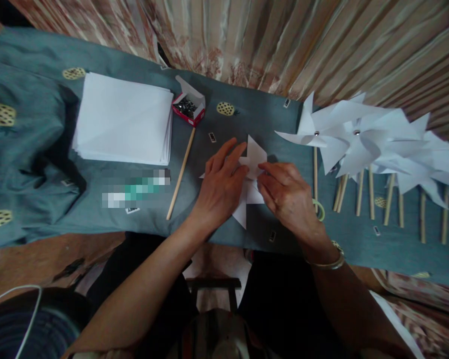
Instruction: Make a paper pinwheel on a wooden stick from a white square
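Observation:
A white paper pinwheel (256, 150) with cut, pointed blades lies on the cloth in front of me, partly covered by both hands. My left hand (221, 188) rests over its left side, thumb and fingers bent onto the paper near the middle. From the right, my right hand (287, 195) has thumb and fingertips closed at the edge of the paper; whether they also hold a small pin cannot be seen. Left of my left hand, a thin wooden stick (181, 174) lies slantwise. Its upper end reaches a small red and white box (189, 115) of metal pins, lid up.
A stack of white paper (124, 119) lies at the left. Several finished pinwheels (359, 134) on wooden sticks overlap at the right, beside a pale green ring (319, 211). A blurred-out item (140, 188) lies below the stack. Curtains (239, 45) hang behind the green tablecloth (262, 112).

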Motion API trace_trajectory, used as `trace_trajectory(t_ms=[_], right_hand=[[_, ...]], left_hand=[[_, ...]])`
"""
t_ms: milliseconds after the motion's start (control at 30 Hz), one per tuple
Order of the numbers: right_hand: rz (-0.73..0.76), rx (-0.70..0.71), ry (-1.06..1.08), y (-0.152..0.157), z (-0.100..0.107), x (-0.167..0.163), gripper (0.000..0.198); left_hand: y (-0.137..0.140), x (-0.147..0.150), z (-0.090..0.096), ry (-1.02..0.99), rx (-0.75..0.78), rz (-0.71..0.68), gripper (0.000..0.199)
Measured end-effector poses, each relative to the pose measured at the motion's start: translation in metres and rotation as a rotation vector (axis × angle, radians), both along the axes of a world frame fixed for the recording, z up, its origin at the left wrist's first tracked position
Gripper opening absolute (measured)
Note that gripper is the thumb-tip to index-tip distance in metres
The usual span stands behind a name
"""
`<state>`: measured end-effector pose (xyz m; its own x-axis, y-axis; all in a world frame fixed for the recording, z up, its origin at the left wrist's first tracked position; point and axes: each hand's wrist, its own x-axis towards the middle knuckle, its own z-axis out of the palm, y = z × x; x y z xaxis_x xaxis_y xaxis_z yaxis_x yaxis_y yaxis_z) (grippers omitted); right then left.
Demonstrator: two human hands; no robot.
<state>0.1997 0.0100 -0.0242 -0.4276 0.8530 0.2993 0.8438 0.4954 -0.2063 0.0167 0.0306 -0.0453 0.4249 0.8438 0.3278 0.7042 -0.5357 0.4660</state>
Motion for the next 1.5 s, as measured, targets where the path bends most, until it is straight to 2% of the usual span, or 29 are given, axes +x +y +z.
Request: trace_trajectory(t_ms=[233, 667, 967, 1500], right_hand=[[-0.005, 0.027, 0.012, 0.0002, 0.0003, 0.0023, 0.017], [-0.04, 0.047, 0.058, 0.0002, -0.0006, 0.0039, 0.015], [0.047, 0.109, -0.035, 0.0013, 0.0018, 0.003, 0.015], [0.073, -0.027, -0.04, 0.0024, 0.0041, 0.0017, 0.018]], left_hand=[[0.0012, -0.0021, -0.0115, -0.029, -0.007, -0.06, 0.029], [0.0016, -0.0033, -0.0095, -0.046, -0.017, -0.062, 0.028], [0.0016, -0.0035, -0.0066, 0.002, -0.023, -0.075, 0.028], [0.0002, -0.003, -0.0115, -0.003, -0.013, -0.07, 0.028]])
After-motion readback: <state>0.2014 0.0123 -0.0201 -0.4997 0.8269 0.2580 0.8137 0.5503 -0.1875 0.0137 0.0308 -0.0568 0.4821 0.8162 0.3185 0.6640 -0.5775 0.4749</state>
